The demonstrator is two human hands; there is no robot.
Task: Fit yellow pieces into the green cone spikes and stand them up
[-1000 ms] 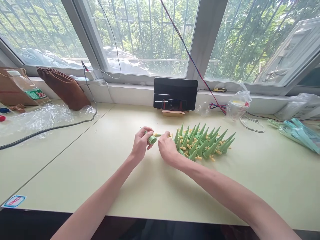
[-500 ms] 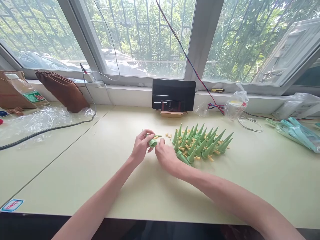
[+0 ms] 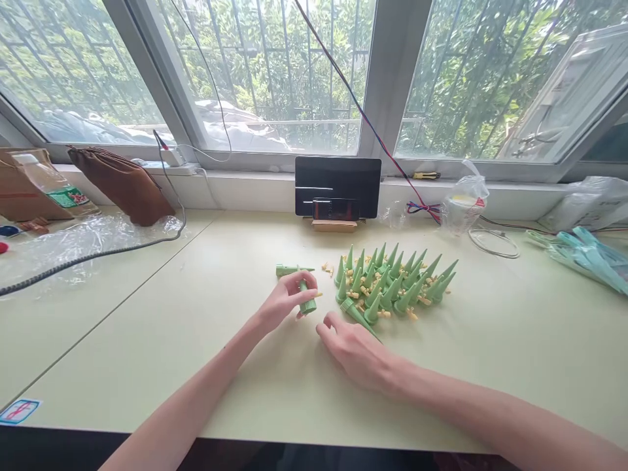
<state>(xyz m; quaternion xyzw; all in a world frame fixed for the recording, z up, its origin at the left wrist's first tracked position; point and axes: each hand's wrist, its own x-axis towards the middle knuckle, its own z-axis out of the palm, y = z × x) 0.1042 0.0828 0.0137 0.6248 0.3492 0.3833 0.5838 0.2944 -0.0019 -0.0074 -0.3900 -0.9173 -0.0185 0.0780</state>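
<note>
My left hand [image 3: 289,296] is closed round a green plastic piece [image 3: 308,305] with a ribbed round end and a small yellow part at its side. Behind that hand another green spike [image 3: 289,269] lies flat on the table. My right hand [image 3: 346,340] is low over the table, fingers curled; whether anything is between the fingertips is hidden. Just beyond it, a green spike [image 3: 357,315] lies tilted at the edge of a cluster of upright green cones [image 3: 392,281] with yellow valves among them. A few loose yellow pieces [image 3: 328,268] lie left of the cluster.
At the back stand a black tablet [image 3: 338,180] and a phone [image 3: 336,209] on a cardboard stand [image 3: 334,226]. A bagged cup [image 3: 462,212] and white cable [image 3: 493,243] are right. Brown pouch [image 3: 120,183], bottle [image 3: 56,186] and clear plastic [image 3: 98,245] are left.
My left hand has moved slightly right and nearer with the green piece. My right hand has drawn back toward the table's front, away from it. The spike lying behind my left hand shows more fully.
</note>
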